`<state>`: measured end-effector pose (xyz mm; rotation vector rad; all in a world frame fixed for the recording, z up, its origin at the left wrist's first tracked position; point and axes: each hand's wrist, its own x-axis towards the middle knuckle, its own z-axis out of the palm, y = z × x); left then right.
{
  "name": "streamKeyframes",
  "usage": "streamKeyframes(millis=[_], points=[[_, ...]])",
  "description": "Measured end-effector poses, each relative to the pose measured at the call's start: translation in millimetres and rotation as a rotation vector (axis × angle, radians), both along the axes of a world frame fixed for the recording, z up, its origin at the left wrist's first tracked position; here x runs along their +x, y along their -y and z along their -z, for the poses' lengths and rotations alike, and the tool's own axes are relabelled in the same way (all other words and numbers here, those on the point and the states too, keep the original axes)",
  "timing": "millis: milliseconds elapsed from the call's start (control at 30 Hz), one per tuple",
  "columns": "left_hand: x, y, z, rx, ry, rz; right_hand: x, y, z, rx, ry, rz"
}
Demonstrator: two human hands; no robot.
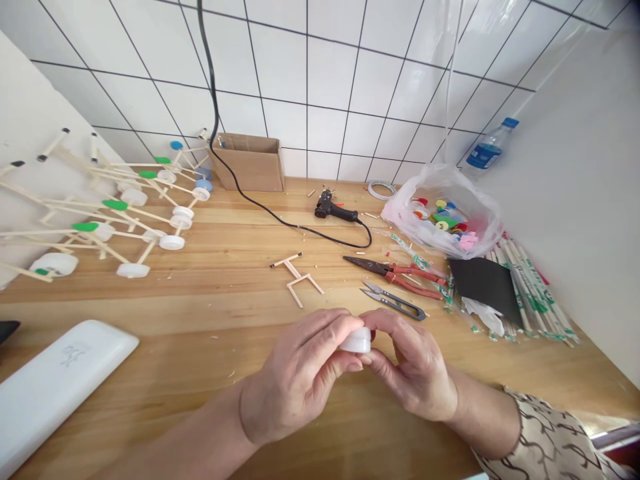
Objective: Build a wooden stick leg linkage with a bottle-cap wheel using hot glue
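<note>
Between my two hands, low over the front of the table, is a white plastic bottle cap (pixel 356 341), or perhaps two pressed together; I cannot tell which. My left hand (pixel 305 367) pinches it from the left with thumb and fingers. From the right, the thumb and forefinger of my right hand (pixel 413 367) close on its other edge. Just beyond my fingers lies a small frame of glued wooden sticks (pixel 299 277) with a dark-tipped crossbar. Grey thread snips (pixel 393 303) and red-handled pliers (pixel 395 272) lie beyond my right hand.
Several stick models (pixel 125 227) with cap wheels stand at left. A white power bank (pixel 65 387) lies front left. Behind are a cardboard box (pixel 250 163), a corded glue gun (pixel 335 208) and a tape roll (pixel 381 190). Right: a bag of caps (pixel 480 207), wrapped sticks (pixel 537 293), a bottle (pixel 490 150).
</note>
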<state>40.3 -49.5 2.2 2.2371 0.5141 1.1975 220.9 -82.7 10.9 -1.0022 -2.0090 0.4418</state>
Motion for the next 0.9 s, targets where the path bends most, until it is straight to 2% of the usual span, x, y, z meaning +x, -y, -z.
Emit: streamKeyframes(millis=[667, 900], points=[[1.1, -0.4, -3.3, -0.028, -0.009, -0.021, 0.6, -1.0, 1.5, 0.02, 0.018, 0.005], [0.9, -1.9, 1.9, -0.015, 0.0, -0.057, -0.3, -3.0, 2.0, 0.039, 0.044, 0.025]])
